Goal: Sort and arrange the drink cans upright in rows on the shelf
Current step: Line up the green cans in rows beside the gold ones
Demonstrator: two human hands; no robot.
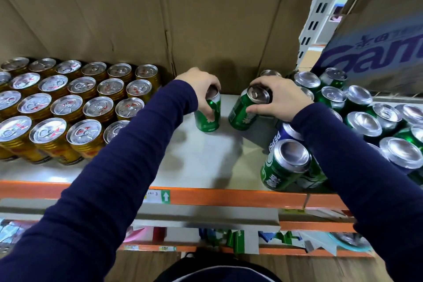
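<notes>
Head view: our left hand (198, 89) clasps an upright green can (208, 119) by its rim on the shelf (206, 162); our right hand (278, 98) clamps a tilted green can (242, 114) just beside it, silver top showing.

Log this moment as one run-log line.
left hand: gripping upright green can | right hand: gripping tilted green can | shelf: gold cans in rows

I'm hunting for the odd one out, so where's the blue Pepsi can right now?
In the head view, the blue Pepsi can sits right of centre on the shelf, under the right hand's wrist, behind a tilted green can.
</notes>
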